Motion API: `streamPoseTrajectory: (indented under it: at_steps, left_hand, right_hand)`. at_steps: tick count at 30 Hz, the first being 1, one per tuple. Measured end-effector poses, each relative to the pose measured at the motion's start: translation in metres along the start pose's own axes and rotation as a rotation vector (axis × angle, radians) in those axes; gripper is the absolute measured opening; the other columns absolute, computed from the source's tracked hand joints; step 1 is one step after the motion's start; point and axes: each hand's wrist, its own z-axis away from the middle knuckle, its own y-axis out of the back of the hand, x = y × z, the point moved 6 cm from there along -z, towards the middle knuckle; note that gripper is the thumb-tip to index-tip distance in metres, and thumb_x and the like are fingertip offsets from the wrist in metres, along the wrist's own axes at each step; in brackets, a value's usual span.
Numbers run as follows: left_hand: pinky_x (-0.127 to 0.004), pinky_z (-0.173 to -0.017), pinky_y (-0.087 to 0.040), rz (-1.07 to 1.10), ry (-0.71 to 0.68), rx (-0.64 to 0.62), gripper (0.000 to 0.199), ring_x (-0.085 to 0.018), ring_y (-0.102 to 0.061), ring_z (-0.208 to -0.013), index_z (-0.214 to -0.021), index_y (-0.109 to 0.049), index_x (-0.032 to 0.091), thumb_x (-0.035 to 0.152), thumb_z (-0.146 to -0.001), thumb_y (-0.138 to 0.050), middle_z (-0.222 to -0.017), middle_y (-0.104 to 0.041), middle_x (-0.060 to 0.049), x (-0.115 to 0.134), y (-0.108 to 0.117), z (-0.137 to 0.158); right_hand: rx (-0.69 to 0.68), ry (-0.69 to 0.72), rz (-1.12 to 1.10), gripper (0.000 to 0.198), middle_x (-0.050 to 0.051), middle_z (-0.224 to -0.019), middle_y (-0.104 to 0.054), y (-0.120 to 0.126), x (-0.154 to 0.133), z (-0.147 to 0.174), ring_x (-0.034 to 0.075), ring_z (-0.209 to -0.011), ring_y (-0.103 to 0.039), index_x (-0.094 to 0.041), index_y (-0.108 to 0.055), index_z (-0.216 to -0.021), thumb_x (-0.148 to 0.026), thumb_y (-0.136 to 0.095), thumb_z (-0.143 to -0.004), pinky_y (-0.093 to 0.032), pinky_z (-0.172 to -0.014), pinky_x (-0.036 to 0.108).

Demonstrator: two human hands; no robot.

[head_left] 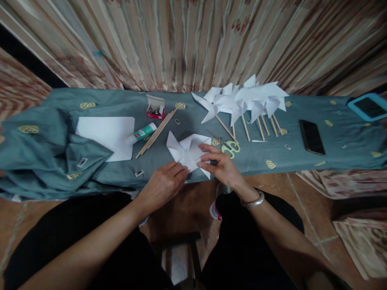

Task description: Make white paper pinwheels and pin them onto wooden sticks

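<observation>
A white paper pinwheel (188, 152) with partly folded blades lies at the table's front edge, between my hands. My left hand (165, 183) is closed on its lower left edge, fingers pressed together on the paper. From the right, my right hand (222, 163) pinches the pinwheel's right side between thumb and fingers. Just beyond that hand lie scissors (231, 149) with light green handles. Left of the paper are several wooden sticks (157, 133), a glue stick (144, 133) and a small red box (155, 108) of metal pins.
Several finished-looking pinwheels (242, 100) on sticks lie overlapped at the back right. A stack of white paper (105, 135) sits at left, partly under bunched cloth (45, 141). A phone (312, 137) and a blue-framed device (369, 106) lie at right. A curtain (187, 44) hangs behind.
</observation>
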Motion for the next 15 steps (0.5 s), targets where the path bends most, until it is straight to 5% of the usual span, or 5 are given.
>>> streamPoseTrajectory:
  at_steps: [5, 15]
  left_hand:
    - [-0.034, -0.076, -0.055, 0.002, 0.018, -0.043, 0.034, -0.021, -0.061, -0.086, -0.126, -0.050, 0.011, 0.012, -0.092, -0.049, -0.098, -0.066, -0.008, 0.000, -0.001, 0.000]
    - [-0.033, -0.080, -0.055, 0.183, 0.100, 0.012, 0.021, -0.021, -0.062, -0.092, -0.109, -0.063, 0.010, 0.012, -0.091, -0.052, -0.099, -0.067, -0.010, -0.008, -0.005, 0.000]
  right_hand:
    - [0.048, 0.063, 0.188, 0.002, 0.008, -0.125, -0.063, -0.010, -0.006, -0.008, 0.025, -0.115, -0.058, -0.023, -0.071, -0.076, -0.023, -0.071, -0.078, -0.044, -0.102, 0.046]
    - [0.056, 0.085, 0.304, 0.002, 0.010, -0.126, -0.062, -0.019, -0.013, -0.014, 0.026, -0.120, -0.055, -0.022, -0.071, -0.076, -0.022, -0.070, -0.078, -0.042, -0.104, 0.046]
